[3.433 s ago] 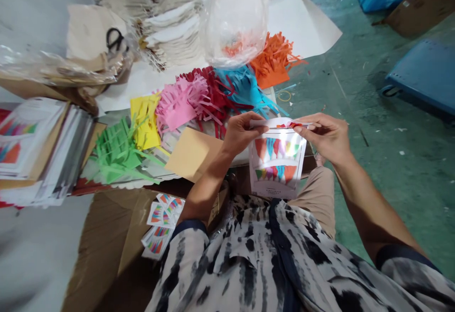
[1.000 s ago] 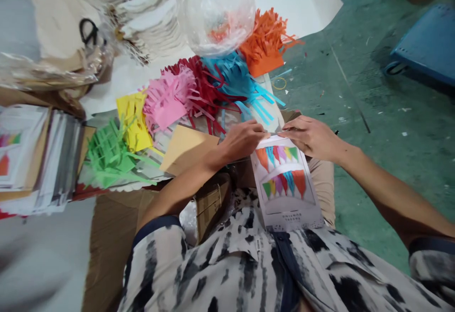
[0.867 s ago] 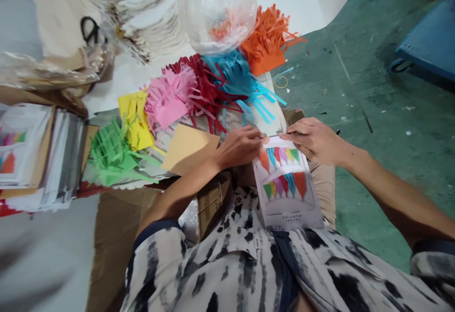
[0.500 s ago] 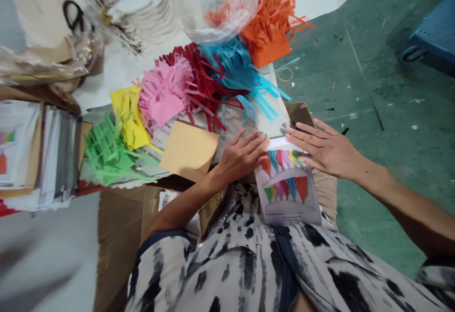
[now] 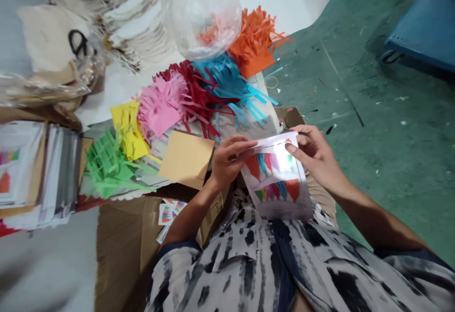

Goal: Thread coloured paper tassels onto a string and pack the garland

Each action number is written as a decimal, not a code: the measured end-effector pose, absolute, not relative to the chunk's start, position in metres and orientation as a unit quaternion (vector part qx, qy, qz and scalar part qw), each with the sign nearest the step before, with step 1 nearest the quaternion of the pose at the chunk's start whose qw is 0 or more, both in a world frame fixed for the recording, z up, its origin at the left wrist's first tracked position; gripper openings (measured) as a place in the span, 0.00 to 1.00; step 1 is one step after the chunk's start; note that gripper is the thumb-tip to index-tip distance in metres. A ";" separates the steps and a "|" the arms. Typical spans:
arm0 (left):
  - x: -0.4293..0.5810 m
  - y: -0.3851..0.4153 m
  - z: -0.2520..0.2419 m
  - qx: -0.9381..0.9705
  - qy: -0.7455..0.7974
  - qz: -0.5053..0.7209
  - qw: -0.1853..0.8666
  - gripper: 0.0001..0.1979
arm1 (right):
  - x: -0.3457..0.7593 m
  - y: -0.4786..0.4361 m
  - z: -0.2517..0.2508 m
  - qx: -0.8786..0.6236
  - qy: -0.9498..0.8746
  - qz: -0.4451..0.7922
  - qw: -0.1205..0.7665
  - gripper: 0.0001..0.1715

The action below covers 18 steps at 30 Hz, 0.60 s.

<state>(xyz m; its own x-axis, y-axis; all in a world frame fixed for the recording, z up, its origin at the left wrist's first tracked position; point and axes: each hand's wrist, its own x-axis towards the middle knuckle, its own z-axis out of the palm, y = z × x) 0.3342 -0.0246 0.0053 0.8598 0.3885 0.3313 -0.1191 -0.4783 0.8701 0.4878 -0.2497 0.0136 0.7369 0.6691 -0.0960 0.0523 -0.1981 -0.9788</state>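
Note:
I hold a clear packet (image 5: 275, 179) printed with rows of coloured pennant flags, over my lap. My left hand (image 5: 227, 160) pinches its top left corner, fingers closed. My right hand (image 5: 314, 156) grips the top right edge, thumb on the front. The packet's top flap is folded over and glare hides part of the print. Just beyond my hands lie fringed paper stacks: green (image 5: 106, 165), yellow (image 5: 130, 125), pink (image 5: 161, 108), dark red (image 5: 194, 89), blue (image 5: 227, 82) and orange (image 5: 254, 47).
A tan envelope (image 5: 186, 158) lies left of my left hand. Printed card stacks (image 5: 31, 170) sit at far left. A clear plastic bag (image 5: 206, 9), cream bundles (image 5: 138, 18) and black scissors (image 5: 78, 42) lie farther back. A cardboard box (image 5: 121, 250) holds finished packets (image 5: 168, 210). Blue crates (image 5: 423, 32) stand on the green floor.
Half a second ago both hands lay flat pressing the packet's top down; now they have closed on its upper corners and lifted it slightly toward me.

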 end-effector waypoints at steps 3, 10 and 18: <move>0.331 -0.026 0.023 0.801 0.073 0.283 0.523 0.15 | 0.484 -0.247 0.037 -0.698 -0.200 0.292 0.623 0.26; 0.320 -0.041 0.041 0.760 0.131 0.317 0.552 0.21 | 0.477 -0.253 0.059 -0.782 -0.329 0.147 0.508 0.25; 0.296 -0.048 0.036 0.696 0.081 0.281 0.656 0.30 | 0.465 -0.258 0.051 -0.797 -0.354 0.049 0.486 0.27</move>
